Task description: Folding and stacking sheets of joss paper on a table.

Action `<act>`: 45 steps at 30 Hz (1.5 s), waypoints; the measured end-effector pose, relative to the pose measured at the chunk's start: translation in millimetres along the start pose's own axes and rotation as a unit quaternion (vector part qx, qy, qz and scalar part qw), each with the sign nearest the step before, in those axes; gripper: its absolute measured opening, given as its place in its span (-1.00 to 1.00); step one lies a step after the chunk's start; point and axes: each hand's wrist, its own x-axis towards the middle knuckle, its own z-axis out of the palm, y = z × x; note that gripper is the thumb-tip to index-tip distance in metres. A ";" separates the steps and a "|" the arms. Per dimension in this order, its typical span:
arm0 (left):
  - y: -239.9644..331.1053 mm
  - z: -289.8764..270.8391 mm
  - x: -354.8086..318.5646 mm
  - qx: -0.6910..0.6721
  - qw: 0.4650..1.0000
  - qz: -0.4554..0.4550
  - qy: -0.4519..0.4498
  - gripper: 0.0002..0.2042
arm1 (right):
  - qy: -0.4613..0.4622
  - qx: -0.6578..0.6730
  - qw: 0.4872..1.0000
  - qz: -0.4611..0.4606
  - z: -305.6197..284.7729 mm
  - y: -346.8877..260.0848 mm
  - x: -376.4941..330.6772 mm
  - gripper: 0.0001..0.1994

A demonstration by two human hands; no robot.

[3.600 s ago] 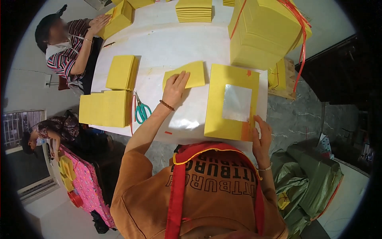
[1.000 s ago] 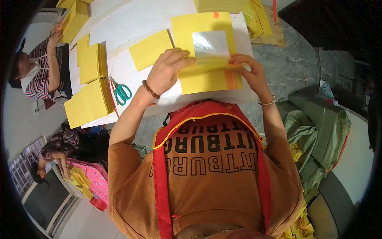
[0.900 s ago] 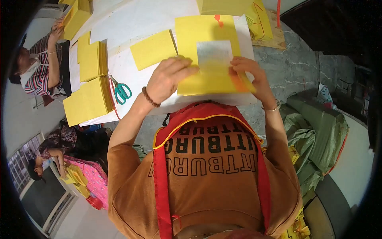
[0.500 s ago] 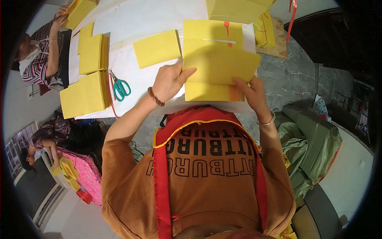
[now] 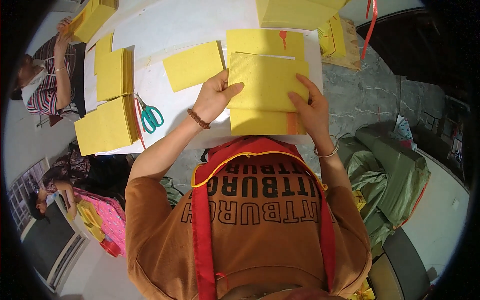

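Between my two hands is a rectangular piece of yellow paper (image 5: 270,82), perhaps folded or several layers thick. My left hand (image 5: 214,95) pinches its left edge, thumb on top and fingers hidden behind. At the right edge my right hand (image 5: 312,107) grips it, thumb and a finger on its upper face. Below the held piece lies larger yellow paper (image 5: 260,122) with orange marks, partly covered. A separate yellow paper piece (image 5: 193,66) rests on the table just left of it.
Green-handled scissors (image 5: 151,119) lie on the white table (image 5: 165,30) beside several yellow paper stacks (image 5: 111,75). A big yellow stack (image 5: 295,14) stands at the far side. Two other people work at the left. Green sacks (image 5: 385,170) stand on the floor at right.
The held paper has gone from slanting, its right end sticking out, to lying nearly square over the paper below. My right hand has shifted up its right edge.
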 end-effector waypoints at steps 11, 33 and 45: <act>13.7 -4.4 -4.4 0.103 0.992 0.009 0.073 -0.78 | 0.023 -0.049 0.998 0.019 1.1 2.1 1.8 -0.58; -8.4 46.5 8.9 0.567 0.747 0.347 -0.003 -0.42 | -0.114 -0.463 0.853 -0.212 -3.1 -1.0 -57.7 -0.43; -13.4 60.5 5.9 0.674 0.598 0.426 0.085 -0.51 | -0.090 -0.080 0.983 -0.141 -24.1 -9.4 -41.2 -0.45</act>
